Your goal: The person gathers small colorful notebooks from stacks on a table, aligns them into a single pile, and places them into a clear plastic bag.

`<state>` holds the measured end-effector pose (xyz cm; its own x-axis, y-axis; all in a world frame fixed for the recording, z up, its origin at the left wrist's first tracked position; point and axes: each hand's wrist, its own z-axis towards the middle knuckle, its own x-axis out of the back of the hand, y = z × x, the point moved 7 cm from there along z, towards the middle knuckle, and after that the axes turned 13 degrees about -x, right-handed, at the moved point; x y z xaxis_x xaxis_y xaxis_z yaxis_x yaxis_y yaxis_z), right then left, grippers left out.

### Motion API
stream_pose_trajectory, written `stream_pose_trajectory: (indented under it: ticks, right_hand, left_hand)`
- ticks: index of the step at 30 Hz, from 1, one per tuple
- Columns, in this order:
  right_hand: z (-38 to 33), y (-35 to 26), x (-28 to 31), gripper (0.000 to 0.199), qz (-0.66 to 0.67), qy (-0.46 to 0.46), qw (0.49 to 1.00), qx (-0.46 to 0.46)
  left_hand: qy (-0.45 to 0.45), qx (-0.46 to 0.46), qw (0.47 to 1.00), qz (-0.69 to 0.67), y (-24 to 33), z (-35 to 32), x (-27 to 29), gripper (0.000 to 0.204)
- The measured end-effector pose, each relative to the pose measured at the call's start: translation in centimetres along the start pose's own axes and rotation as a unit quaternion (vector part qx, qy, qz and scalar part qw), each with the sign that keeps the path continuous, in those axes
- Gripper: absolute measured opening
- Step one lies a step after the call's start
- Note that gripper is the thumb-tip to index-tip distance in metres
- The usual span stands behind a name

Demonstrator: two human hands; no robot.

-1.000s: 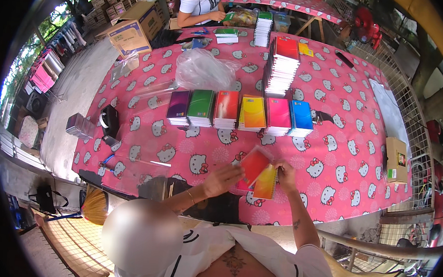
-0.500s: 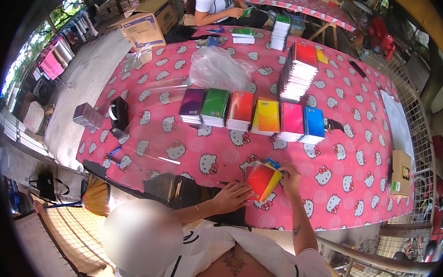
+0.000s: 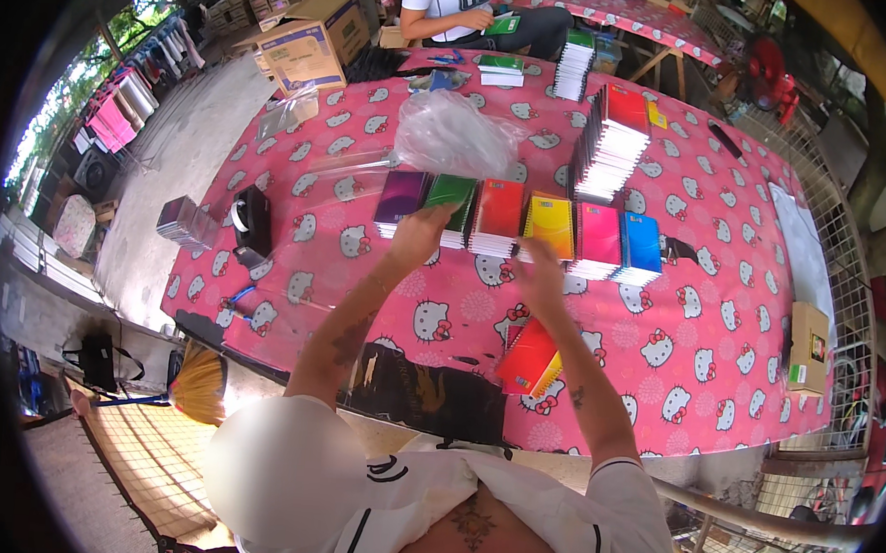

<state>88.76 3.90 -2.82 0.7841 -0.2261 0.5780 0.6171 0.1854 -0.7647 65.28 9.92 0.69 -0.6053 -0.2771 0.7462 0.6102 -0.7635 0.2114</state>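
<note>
A row of spiral notebook stacks crosses the table: purple (image 3: 402,192), green (image 3: 452,188), red (image 3: 500,203), yellow (image 3: 550,220), pink (image 3: 599,233) and blue (image 3: 641,242). My left hand (image 3: 422,229) reaches onto the near edge of the green stack, its fingers bunched on the top green notebook; the thumb is hidden. In front of the red and yellow stacks is my right hand (image 3: 537,271), its fingers smeared by motion. A small fanned pile lies close to my table edge, a red notebook (image 3: 526,357) uppermost and a yellow one showing beneath, partly behind my right forearm.
Behind the row stand a tall red-topped notebook stack (image 3: 627,106) and a crumpled clear plastic bag (image 3: 456,132). A black tape dispenser (image 3: 252,221) sits at left, a brown box (image 3: 807,348) at right. Across the table a person (image 3: 467,12) holds a green notebook.
Both my hands have left the small notebook pile and moved forward to the row of stacks. The pile now lies on the table with the red notebook on top. The view has shifted slightly.
</note>
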Motion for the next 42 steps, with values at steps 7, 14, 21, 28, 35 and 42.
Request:
stream_pose_trajectory:
  ticks: [7,14,21,28,35,42]
  right_hand:
    - [4.4,-7.5,-8.6,0.032,-0.222,0.064,0.957,0.174]
    - [3.0,-10.8,-3.9,0.031,-0.07,-0.023,0.977,0.199]
    - [-17.1,-0.6,8.1,0.038,-0.202,-0.054,0.973,0.094]
    - [-12.5,7.8,11.8,0.042,-0.024,0.11,0.978,-0.174]
    - [-1.4,6.9,10.9,0.041,-0.354,0.106,0.926,0.08]
    - [-17.2,1.1,7.7,0.037,-0.291,-0.092,0.952,0.036]
  left_hand:
    - [0.394,0.266,0.817,-0.326,2.9,-3.2,6.3,0.025]
    - [0.456,0.265,0.723,-0.446,1.8,-8.4,16.9,0.03]
    - [0.211,0.36,0.785,-0.459,13.8,-9.4,4.1,0.026]
    - [-0.318,-0.01,0.937,-0.144,26.7,-6.2,-7.4,0.049]
    - [-0.075,-0.145,0.986,0.028,13.6,5.9,-11.6,0.035]
    - [-0.029,-0.03,0.999,0.023,18.0,8.5,1.5,0.025]
